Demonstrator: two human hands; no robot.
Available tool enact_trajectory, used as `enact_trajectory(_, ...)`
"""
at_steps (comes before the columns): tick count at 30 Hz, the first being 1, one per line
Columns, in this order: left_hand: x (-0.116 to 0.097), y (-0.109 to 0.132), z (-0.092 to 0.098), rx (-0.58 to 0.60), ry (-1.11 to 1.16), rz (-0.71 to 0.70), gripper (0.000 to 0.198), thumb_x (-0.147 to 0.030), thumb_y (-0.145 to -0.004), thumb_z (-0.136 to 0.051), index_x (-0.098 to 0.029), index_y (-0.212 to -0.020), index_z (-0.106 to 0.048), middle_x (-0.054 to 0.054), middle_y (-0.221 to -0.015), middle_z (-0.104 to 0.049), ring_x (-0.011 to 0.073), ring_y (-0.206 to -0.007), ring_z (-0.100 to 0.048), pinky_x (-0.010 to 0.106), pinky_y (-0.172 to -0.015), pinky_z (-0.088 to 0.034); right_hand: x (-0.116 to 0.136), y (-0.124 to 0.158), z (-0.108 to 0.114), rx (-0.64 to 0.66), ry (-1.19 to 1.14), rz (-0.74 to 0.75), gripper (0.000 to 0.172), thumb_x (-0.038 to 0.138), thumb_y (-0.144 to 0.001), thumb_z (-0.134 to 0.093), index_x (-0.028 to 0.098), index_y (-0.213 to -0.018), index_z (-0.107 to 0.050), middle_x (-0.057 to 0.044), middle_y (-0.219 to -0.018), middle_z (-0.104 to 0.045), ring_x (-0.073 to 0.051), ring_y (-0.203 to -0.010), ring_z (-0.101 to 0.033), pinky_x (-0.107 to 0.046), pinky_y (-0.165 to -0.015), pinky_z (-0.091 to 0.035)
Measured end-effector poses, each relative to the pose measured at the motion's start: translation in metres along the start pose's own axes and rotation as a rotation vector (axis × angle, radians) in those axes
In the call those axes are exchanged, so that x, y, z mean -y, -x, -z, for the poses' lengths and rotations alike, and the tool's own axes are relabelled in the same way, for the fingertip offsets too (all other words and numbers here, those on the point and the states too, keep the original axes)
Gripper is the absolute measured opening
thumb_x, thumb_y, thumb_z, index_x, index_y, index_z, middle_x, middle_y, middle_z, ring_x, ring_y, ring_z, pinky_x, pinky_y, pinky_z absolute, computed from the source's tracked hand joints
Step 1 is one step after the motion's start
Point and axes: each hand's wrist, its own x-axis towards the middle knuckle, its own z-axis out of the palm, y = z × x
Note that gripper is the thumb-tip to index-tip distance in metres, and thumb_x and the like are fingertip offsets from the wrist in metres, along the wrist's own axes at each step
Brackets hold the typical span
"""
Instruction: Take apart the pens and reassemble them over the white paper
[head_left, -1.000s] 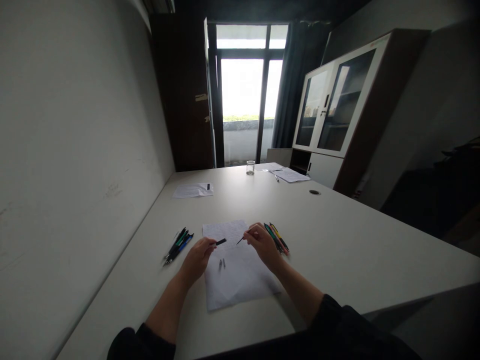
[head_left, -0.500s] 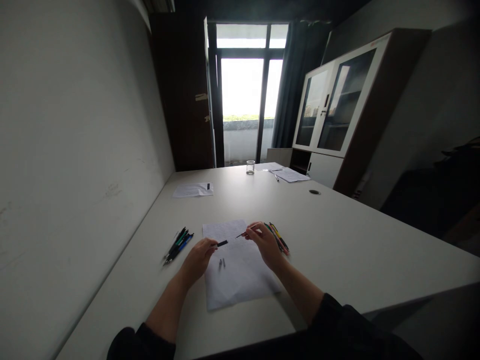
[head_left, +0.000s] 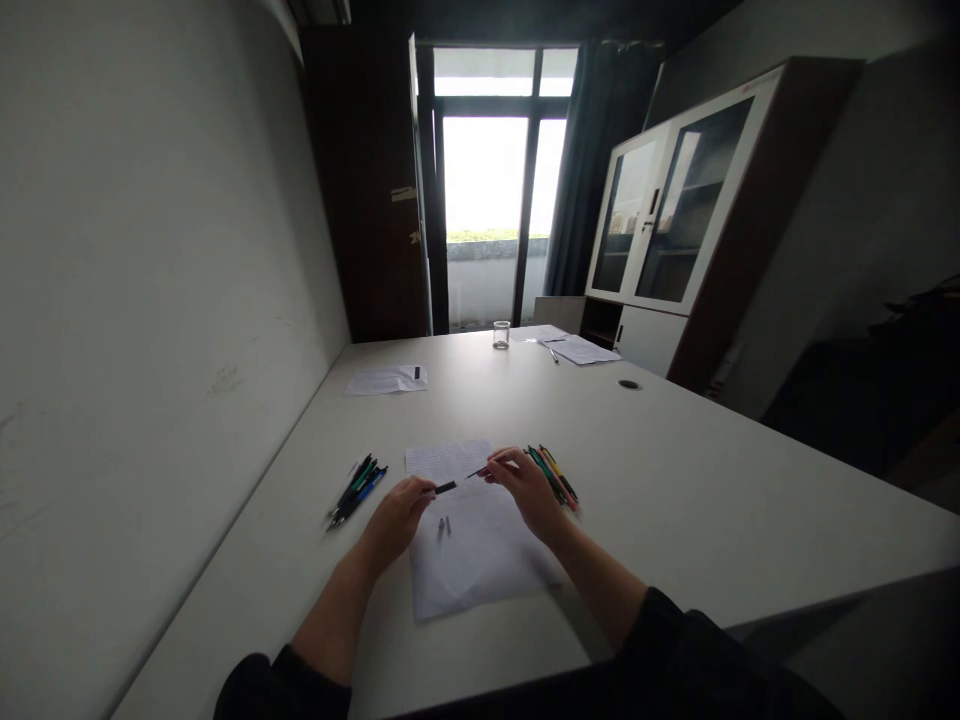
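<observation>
My left hand (head_left: 403, 515) is closed around a dark tube that looks like a pen barrel (head_left: 445, 487), its end pointing right. Pinched in my right hand (head_left: 521, 487) is a thin dark stick, like a pen refill (head_left: 475, 473), its tip aimed left at the barrel. A narrow gap separates the two. Under both hands lies a sheet of paper (head_left: 480, 580) with writing on its far part. Two small metallic pen parts (head_left: 444, 526) rest on it near my left hand; their exact kind is too small to tell.
Several pens (head_left: 358, 493) lie left of the paper, and another group of pens (head_left: 555, 476) lies beside my right hand. Farther back are a sheet with a dark strip (head_left: 386, 380), a glass jar (head_left: 501, 335), more papers (head_left: 581, 349) and a round table hole (head_left: 629, 384).
My right hand has shifted slightly left, bringing the thin stick's tip closer to the barrel. My left hand has hardly moved.
</observation>
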Motion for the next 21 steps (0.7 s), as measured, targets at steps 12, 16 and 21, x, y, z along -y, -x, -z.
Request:
enact_trajectory(12,-0.004,-0.001,0.001,0.010,-0.043,-0.026,0.014,-0.020,-0.095,-0.049,-0.021,-0.103,-0.060,0.006,-0.097,-0.064,0.0208,-0.091,-0.060,0.032,-0.082,-0.048,-0.006,0.001,-0.002,0.156,0.199,-0.004,0.024,0.041,-0.079,-0.073,0.018,-0.083,-0.067,-0.005,-0.092,-0.065,-0.018,-0.081,-0.065,-0.032,-0.074,-0.054)
enact_trajectory(16,-0.004,-0.001,0.002,0.021,-0.041,-0.031,0.015,-0.020,-0.095,-0.048,-0.021,-0.104,-0.060,0.006,-0.097,-0.063,0.0209,-0.092,-0.060,0.033,-0.082,-0.048,-0.008,0.000,0.000,0.176,0.292,-0.036,0.027,0.039,-0.076,-0.075,0.019,-0.092,-0.069,-0.006,-0.097,-0.066,-0.019,-0.087,-0.065,-0.032,-0.078,-0.053)
enact_trajectory(21,0.001,-0.001,0.000,0.011,-0.043,-0.034,0.015,-0.018,-0.094,-0.049,-0.021,-0.105,-0.059,0.007,-0.098,-0.063,0.0211,-0.093,-0.060,0.033,-0.083,-0.048,-0.013,-0.001,0.003,0.129,0.247,-0.110,0.033,0.040,-0.074,-0.075,0.018,-0.098,-0.067,-0.004,-0.086,-0.068,-0.017,-0.079,-0.064,-0.032,-0.073,-0.053)
